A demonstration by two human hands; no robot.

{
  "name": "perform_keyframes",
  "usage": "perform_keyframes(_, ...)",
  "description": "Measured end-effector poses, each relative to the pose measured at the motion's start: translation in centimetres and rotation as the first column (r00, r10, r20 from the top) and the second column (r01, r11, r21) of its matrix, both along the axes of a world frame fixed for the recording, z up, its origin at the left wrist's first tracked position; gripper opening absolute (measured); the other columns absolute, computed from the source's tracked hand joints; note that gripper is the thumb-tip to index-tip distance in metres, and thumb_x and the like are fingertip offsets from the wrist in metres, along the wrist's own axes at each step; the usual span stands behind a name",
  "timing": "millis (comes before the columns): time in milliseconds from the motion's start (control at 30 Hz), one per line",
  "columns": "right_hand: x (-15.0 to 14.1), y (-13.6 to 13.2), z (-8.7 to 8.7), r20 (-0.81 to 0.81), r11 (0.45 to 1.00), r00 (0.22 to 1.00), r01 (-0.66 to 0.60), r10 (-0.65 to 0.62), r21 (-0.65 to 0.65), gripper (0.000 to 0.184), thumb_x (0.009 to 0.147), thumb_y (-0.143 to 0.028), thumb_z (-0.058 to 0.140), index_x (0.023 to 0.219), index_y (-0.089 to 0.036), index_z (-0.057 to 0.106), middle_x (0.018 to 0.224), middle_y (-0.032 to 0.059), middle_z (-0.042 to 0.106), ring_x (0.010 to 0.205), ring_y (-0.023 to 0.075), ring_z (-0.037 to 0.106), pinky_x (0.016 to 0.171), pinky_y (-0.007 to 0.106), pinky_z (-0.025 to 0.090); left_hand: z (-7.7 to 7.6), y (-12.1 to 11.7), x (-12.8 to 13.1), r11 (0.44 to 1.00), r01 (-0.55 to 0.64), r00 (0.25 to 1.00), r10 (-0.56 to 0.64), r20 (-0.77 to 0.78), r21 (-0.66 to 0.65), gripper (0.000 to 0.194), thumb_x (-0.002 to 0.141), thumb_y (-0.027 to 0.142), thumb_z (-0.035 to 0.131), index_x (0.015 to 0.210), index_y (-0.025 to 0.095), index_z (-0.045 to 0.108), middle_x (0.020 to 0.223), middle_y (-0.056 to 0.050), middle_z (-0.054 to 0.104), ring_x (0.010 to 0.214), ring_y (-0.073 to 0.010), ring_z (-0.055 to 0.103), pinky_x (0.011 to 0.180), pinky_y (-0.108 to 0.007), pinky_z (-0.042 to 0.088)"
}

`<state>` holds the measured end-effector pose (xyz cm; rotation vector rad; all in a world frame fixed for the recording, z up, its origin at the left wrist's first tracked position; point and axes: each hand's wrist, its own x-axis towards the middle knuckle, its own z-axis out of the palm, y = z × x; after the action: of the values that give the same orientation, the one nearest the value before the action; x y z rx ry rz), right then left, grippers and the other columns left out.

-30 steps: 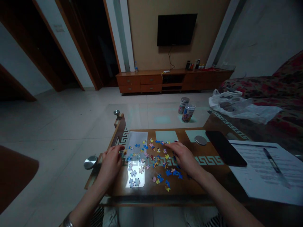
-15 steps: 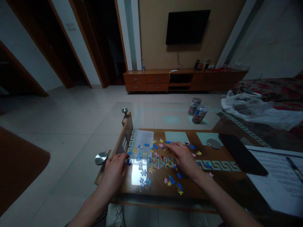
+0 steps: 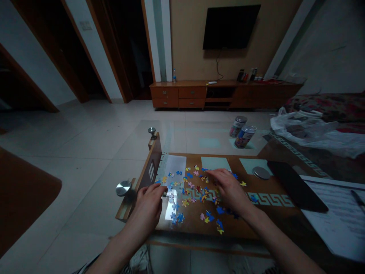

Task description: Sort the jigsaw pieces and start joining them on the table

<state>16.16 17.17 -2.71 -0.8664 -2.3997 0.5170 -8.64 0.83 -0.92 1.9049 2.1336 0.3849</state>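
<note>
Loose jigsaw puzzle pieces (image 3: 199, 189) in blue, yellow, pink and red lie scattered over the glass-topped table (image 3: 194, 225). My left hand (image 3: 149, 203) is at the left side of the spread, thumb and fingers bent together round a small dark puzzle piece, mostly hidden by the fingertips. Several light-blue pieces (image 3: 174, 206) lie just right of it. Over the right part of the spread, my right hand (image 3: 229, 186) reaches with its fingers stretched out; the fingertips are close to a blue piece (image 3: 204, 169). The palm side is hidden, and I see nothing held there.
Two printed cans (image 3: 245, 137) stand at the back of the table. To the right are a round metal lid (image 3: 261, 172), a black phone-like slab (image 3: 295, 186), printed papers (image 3: 336, 220) with a pen, and a plastic bag (image 3: 302, 127). A wooden panel (image 3: 149, 163) rises at left.
My left hand has moved right, its fingertips now over the bright reflection, and the dark piece has moved with it. My right hand stays over nearly the same spot. The view has shifted slightly.
</note>
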Motion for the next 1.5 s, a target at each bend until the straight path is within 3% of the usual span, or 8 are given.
perform_keyframes(167, 1.1, -0.3, -0.5, 0.056, 1.000, 0.998, 0.024, -0.025, 0.013, 0.052, 0.082, 0.002, 0.039, 0.122, -0.021, 0.062, 0.103, 0.0106, 0.066, 0.097, 0.0224, 0.059, 0.087, 0.041, 0.049, -1.4, 0.3, 0.6, 0.999, 0.039, 0.998, -0.039, -0.041, 0.006, 0.050, 0.074, 0.000, 0.039, 0.119, 0.016, 0.054, 0.128, -0.014, 0.062, 0.130, -0.0303, 0.046, 0.101, -0.057, 0.033)
perform_keyframes(367, 1.6, -0.4, -0.4, 0.125, 0.999, 0.991, 0.041, -0.039, -0.009, 0.060, 0.073, 0.006, 0.038, 0.119, -0.019, 0.065, 0.099, 0.0110, 0.068, 0.095, 0.0232, 0.060, 0.085, 0.039, 0.050, -0.5, 0.5, 1.1, 0.999, 0.033, 0.998, -0.031, -0.056, 0.038, 0.047, 0.073, -0.003, 0.038, 0.111, 0.016, 0.058, 0.123, -0.015, 0.065, 0.128, -0.0300, 0.049, 0.101, -0.057, 0.034)
perform_keyframes(567, 2.4, -0.8, 0.2, 0.117, 0.998, 0.992, 0.059, -0.056, -0.027, 0.062, 0.065, 0.008, 0.040, 0.114, -0.017, 0.068, 0.103, 0.0115, 0.068, 0.096, 0.0217, 0.061, 0.088, 0.038, 0.049, -0.4, 0.1, 1.5, 0.990, 0.139, 0.989, -0.138, -0.049, 0.010, 0.049, 0.067, -0.005, 0.038, 0.102, 0.021, 0.060, 0.120, -0.010, 0.068, 0.126, -0.0266, 0.052, 0.102, -0.056, 0.033)
perform_keyframes(767, 2.4, -1.4, -0.4, 0.129, 0.996, 0.990, 0.067, -0.060, -0.053, 0.059, 0.066, 0.009, 0.043, 0.110, -0.019, 0.071, 0.100, 0.0111, 0.068, 0.093, 0.0212, 0.063, 0.085, 0.036, 0.051, -1.2, 0.5, 1.3, 0.990, 0.138, 0.988, -0.137, -0.067, 0.017, 0.048, 0.070, -0.003, 0.038, 0.107, 0.020, 0.059, 0.120, -0.011, 0.068, 0.126, -0.0292, 0.052, 0.102, -0.060, 0.033)
perform_keyframes(1000, 5.1, -0.4, 1.5, 0.011, 0.991, 0.993, 0.114, -0.114, -0.075, 0.057, 0.071, 0.008, 0.042, 0.110, -0.024, 0.070, 0.103, 0.0076, 0.070, 0.095, 0.0200, 0.064, 0.089, 0.038, 0.050, -1.5, 0.5, 1.8, 0.976, 0.177, 0.983, -0.170, -0.070, 0.126, 0.045, 0.072, -0.001, 0.038, 0.104, 0.022, 0.059, 0.117, -0.009, 0.070, 0.122, -0.0282, 0.056, 0.098, -0.056, 0.036)
perform_keyframes(1200, 6.6, -1.6, 1.2, 0.116, 0.986, 0.988, 0.118, -0.104, -0.121, 0.057, 0.071, 0.006, 0.044, 0.111, -0.025, 0.070, 0.093, 0.0064, 0.068, 0.087, 0.0181, 0.064, 0.081, 0.033, 0.051, -1.9, 1.1, 3.6, 0.957, 0.236, 0.972, -0.235, -0.028, 0.167, 0.044, 0.073, 0.000, 0.039, 0.108, 0.021, 0.056, 0.113, -0.007, 0.071, 0.123, -0.0296, 0.054, 0.097, -0.056, 0.033)
perform_keyframes(1367, 6.4, -2.1, 0.7, 0.126, 0.984, 0.988, 0.107, -0.089, -0.142, 0.056, 0.071, 0.006, 0.043, 0.111, -0.023, 0.070, 0.092, 0.0084, 0.067, 0.087, 0.0193, 0.063, 0.080, 0.034, 0.051, -1.2, 2.4, 4.5, 0.979, 0.140, 0.989, -0.131, -0.068, 0.147, 0.043, 0.077, -0.001, 0.036, 0.109, 0.017, 0.057, 0.119, -0.013, 0.068, 0.124, -0.0289, 0.053, 0.099, -0.053, 0.032)
perform_keyframes(1500, 7.7, -1.2, 1.0, 0.072, 0.979, 0.983, 0.178, -0.171, -0.098, 0.065, 0.066, 0.009, 0.041, 0.115, -0.024, 0.068, 0.099, 0.0077, 0.067, 0.093, 0.0198, 0.063, 0.086, 0.036, 0.050, -1.1, 3.1, 5.1, 0.989, 0.099, 0.993, -0.092, -0.074, 0.113, 0.040, 0.077, -0.001, 0.038, 0.107, 0.018, 0.057, 0.120, -0.013, 0.067, 0.128, -0.0277, 0.048, 0.100, -0.051, 0.031)
